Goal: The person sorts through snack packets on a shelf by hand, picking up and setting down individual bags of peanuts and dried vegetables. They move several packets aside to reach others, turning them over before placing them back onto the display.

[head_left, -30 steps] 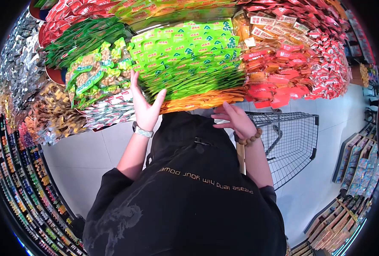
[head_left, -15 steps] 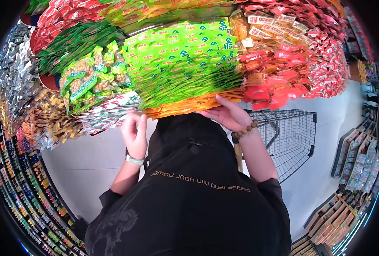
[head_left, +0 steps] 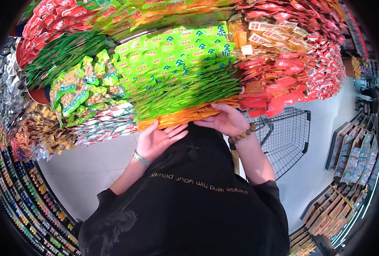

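Bright green snack packets (head_left: 176, 68) stand in dense overlapping rows in front of me. Along their near edge runs a band of orange snack packets (head_left: 172, 118). My left hand (head_left: 157, 140), with a pale band on the wrist, is open with its palm up. Its fingers stretch out just below the orange band, and its thumb is at the band's left end. My right hand (head_left: 228, 121), wearing a bead bracelet (head_left: 243, 133), grips the right part of the orange edge, thumb on top and fingers along the underside.
Bagged peanuts (head_left: 84, 83) and white-red packets (head_left: 106, 123) lie to the left, red packets (head_left: 279, 89) to the right. A wire shopping cart (head_left: 285, 136) stands at my right. Shelves of goods (head_left: 23, 192) curve along the left, with display racks (head_left: 356, 158) at right.
My left hand has turned from curled fingers to an open palm and moved right and lower. My right hand keeps its place at the orange edge. The view has shifted slightly.
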The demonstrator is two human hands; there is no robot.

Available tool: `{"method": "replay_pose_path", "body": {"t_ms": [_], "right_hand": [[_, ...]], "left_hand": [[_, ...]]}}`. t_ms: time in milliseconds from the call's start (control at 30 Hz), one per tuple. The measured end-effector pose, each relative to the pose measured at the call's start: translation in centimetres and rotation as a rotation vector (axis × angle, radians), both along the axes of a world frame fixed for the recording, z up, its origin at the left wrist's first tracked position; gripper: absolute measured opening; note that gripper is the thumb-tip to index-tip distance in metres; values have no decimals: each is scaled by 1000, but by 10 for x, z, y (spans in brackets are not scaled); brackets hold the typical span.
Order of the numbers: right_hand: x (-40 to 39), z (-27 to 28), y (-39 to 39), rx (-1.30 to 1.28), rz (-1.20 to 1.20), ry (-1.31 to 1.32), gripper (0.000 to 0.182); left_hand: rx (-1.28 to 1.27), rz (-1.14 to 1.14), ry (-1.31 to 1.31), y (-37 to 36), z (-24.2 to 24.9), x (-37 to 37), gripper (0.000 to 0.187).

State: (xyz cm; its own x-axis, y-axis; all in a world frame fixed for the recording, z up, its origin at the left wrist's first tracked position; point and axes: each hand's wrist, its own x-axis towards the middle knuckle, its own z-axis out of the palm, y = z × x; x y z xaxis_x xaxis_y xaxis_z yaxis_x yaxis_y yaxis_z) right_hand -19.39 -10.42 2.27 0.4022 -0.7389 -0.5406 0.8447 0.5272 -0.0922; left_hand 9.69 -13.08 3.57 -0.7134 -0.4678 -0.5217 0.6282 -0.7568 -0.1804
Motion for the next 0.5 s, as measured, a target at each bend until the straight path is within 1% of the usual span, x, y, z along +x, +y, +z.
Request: {"method": "replay_pose_path", "body": {"t_ms": [33, 133, 233, 333, 367, 500], "right_hand": [[-1, 1, -1, -9, 12, -23, 44], [0, 8, -5, 3, 2, -65, 49], [11, 25, -16, 87, -99, 108, 52], [7, 22, -35, 110, -155, -3, 53], [6, 22, -41, 118, -177, 1, 55], [5, 19, -44, 138, -201, -40, 56]], "left_hand": [[52, 62, 34, -4, -4, -5, 79], [-62, 75, -90, -16, 3, -13, 78], [-59, 69, -42, -30, 4, -14, 80], [27, 99, 70, -54, 7, -21, 83], [-39, 107, 8, -61, 10, -25, 85], [48, 118, 27, -66, 10, -26, 86]]}}
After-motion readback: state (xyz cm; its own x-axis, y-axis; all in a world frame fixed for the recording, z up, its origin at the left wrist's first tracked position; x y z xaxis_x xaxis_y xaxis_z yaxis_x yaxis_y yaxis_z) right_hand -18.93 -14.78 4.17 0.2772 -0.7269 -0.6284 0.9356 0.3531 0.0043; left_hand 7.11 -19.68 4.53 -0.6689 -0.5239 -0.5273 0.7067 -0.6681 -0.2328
